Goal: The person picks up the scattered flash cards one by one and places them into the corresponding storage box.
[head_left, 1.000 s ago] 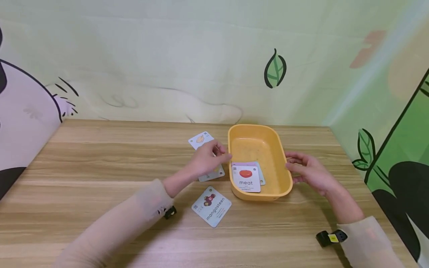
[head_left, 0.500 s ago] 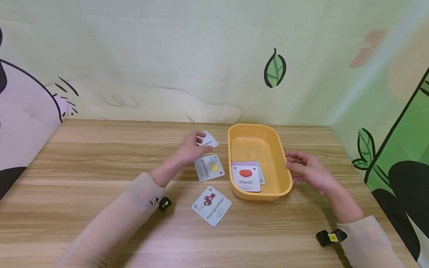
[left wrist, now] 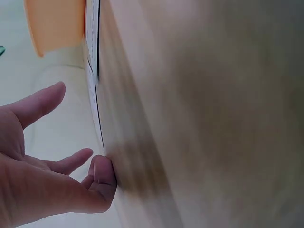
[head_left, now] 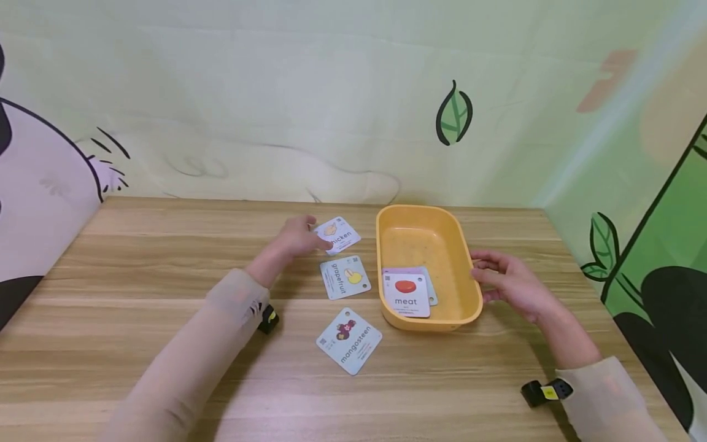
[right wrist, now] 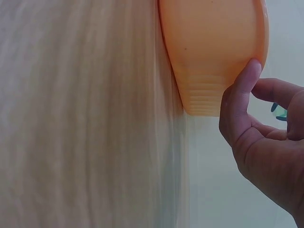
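Observation:
My left hand (head_left: 294,237) is at the left edge of the chicken picture card (head_left: 343,233), thumb overlapping its lower corner in the head view. In the left wrist view, the thumb and fingers of that hand (left wrist: 52,183) are spread apart, with fingertips down at the tabletop beside the card's edge. My right hand (head_left: 510,283) rests its fingertips against the right side of a yellow plastic bin (head_left: 386,214). From the right wrist, one fingertip touches the bin's outer wall (right wrist: 213,38) near the rim. Inside the bin lies the meat card (head_left: 405,298), on top of other cards.
The grapefruit card (head_left: 338,283) lies on the wooden table (head_left: 166,276) left of the bin, and the mangosteen card (head_left: 353,353) lies nearer the front. A printed wall sheet (head_left: 248,110) rises behind the table's back edge.
My left hand has moved left and away from the bin's left rim, uncovering the grapefruit card and then most of the chicken card. The right hand and bin have stayed in place.

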Demonstrator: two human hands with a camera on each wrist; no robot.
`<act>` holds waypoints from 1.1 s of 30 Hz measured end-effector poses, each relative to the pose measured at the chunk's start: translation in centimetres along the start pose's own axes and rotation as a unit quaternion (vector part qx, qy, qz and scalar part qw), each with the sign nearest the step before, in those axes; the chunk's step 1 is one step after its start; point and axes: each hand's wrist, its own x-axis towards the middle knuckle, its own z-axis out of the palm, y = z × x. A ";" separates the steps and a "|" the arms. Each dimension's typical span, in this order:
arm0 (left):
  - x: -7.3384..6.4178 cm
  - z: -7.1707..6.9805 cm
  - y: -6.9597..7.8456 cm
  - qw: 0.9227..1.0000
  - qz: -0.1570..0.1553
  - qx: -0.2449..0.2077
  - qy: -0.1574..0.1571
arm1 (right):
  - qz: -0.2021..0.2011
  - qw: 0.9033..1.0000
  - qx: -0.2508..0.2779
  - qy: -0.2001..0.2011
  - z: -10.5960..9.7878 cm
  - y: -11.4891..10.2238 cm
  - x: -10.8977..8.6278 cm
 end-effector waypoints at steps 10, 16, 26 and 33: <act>0.7 -0.4 -0.1 0.995 0.009 0.103 -0.006 | 0.002 1.000 -0.001 -0.002 0.0 0.0 0.0; 0.3 0.0 0.3 0.979 0.041 0.198 0.000 | 0.002 1.000 -0.002 -0.001 -0.1 0.1 0.0; 0.2 0.5 0.7 0.970 0.034 0.242 0.014 | 0.003 1.000 -0.004 0.000 -0.2 0.2 0.1; 0.4 0.5 0.6 0.971 0.034 0.236 0.021 | 0.001 1.000 -0.004 0.000 -0.2 0.3 0.1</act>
